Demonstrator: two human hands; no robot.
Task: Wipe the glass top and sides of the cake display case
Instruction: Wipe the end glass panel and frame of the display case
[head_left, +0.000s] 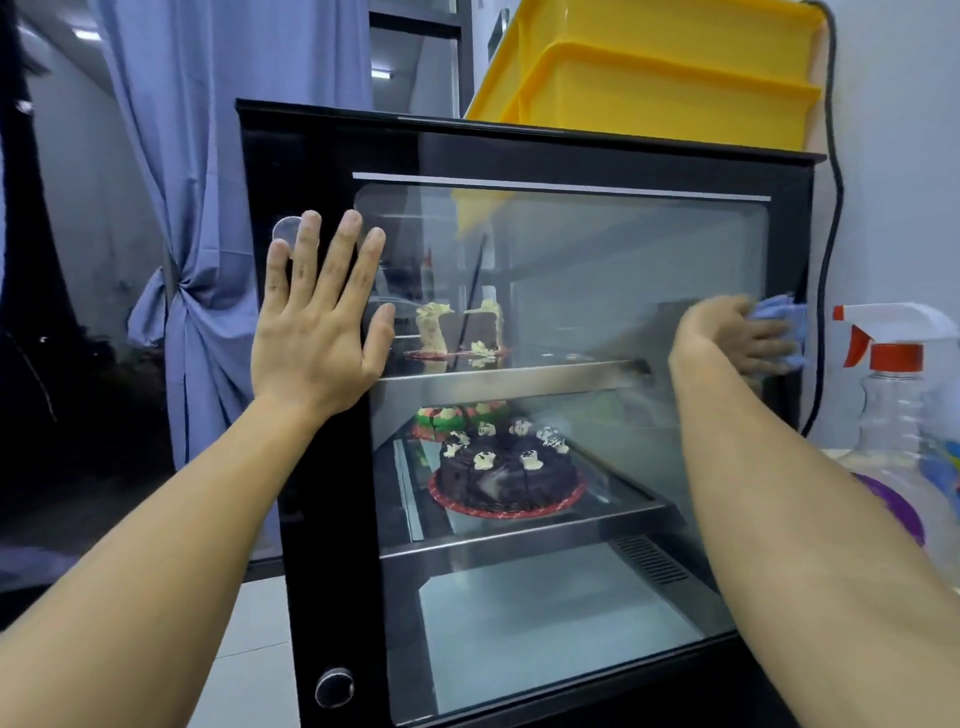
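The left hand (317, 317) lies flat against the cake display case (519, 364), fingers straight and spread, palm on the black frame at the left edge of the glass with the fingertips reaching over onto the pane. Just above its fingertips sits a small round clear disc (287, 231) stuck to the frame. Far across the pane from it, the right hand (748, 340) presses a blue cloth (779, 325) against the glass near the right frame; its fingers curl over the bunched cloth, which shows above and past the fingertips, and the hand is blurred. Between the two hands, behind the glass, a partly cut pale cake (457, 332) stands on the upper shelf. Below the hands, on the next shelf down, a dark chocolate cake (506, 473) topped with white swirls rests on a red board, with a red and green cake (447, 421) just behind it. Low on the frame, well below the left hand, is a round knob (334, 687). Just right of the right hand, beside the case, stand a spray bottle (893, 332) with a white and red trigger and a clear bottle (893, 405) with a red cap. Above the case, beyond both hands, yellow bins (665, 78) are stacked, and a blue curtain (208, 208) hangs to the left of the left hand
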